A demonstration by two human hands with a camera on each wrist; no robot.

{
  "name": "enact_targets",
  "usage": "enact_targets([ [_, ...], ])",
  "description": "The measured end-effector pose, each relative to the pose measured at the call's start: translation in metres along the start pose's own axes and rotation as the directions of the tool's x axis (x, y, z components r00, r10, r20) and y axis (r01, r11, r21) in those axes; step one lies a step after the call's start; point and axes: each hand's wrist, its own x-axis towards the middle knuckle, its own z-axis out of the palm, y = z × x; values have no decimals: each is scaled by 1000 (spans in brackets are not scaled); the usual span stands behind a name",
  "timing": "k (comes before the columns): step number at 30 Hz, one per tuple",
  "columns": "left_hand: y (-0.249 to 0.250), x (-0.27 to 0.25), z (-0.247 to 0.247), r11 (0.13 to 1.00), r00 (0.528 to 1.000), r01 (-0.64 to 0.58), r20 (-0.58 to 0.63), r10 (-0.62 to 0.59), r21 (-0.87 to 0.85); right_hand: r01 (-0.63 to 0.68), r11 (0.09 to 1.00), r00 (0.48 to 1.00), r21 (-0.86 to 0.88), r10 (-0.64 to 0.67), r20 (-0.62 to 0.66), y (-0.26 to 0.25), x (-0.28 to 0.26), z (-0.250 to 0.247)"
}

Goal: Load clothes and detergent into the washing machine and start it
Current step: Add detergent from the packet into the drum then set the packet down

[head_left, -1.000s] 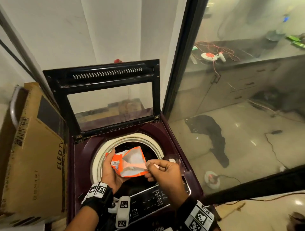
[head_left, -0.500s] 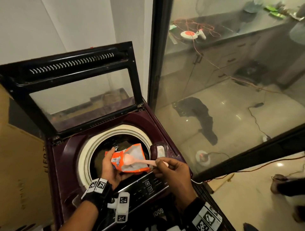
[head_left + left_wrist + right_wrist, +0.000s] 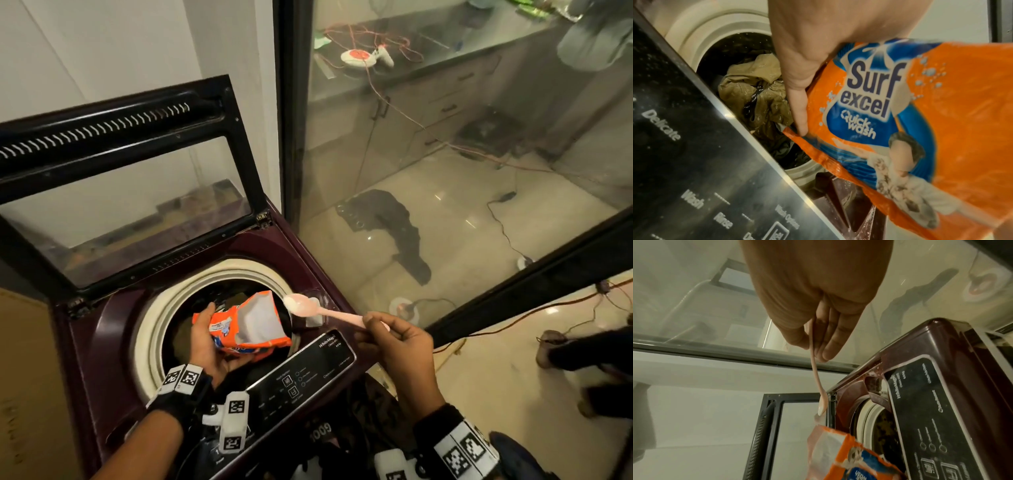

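Pink spoon (image 3: 310, 307) now lifted clear of detergent pouch (image 3: 248, 323).

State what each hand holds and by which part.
The left hand grips the detergent packet round its lower body, mouth open upward. The right hand pinches the pink spoon by the handle's end, its bowl carrying white powder.

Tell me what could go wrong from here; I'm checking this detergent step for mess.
The spoon, loaded with powder, sits level in the right hand over the machine's rim; a tilt could spill it there. The open detergent pouch in the left hand leans over the drum and might shed extra powder.
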Motion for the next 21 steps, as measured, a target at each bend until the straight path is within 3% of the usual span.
enact_targets([
  [9, -9, 7, -6, 999, 999, 33, 33, -33, -7, -52, 999, 994, -5, 51, -98, 11, 35, -16],
  [14, -13, 12, -9, 999, 998, 44, 54, -43, -26, 64, 963, 989, -261, -96, -114, 23, 47, -16],
  [17, -13, 13, -8, 999, 998, 33, 51, -32, -24, 216, 816, 961, -536, -274, -31, 34, 51, -18],
  [21, -13, 12, -5, 999, 999, 29, 30, -28, -22, 454, 580, 876, -676, -431, 218, 43, 50, -21],
])
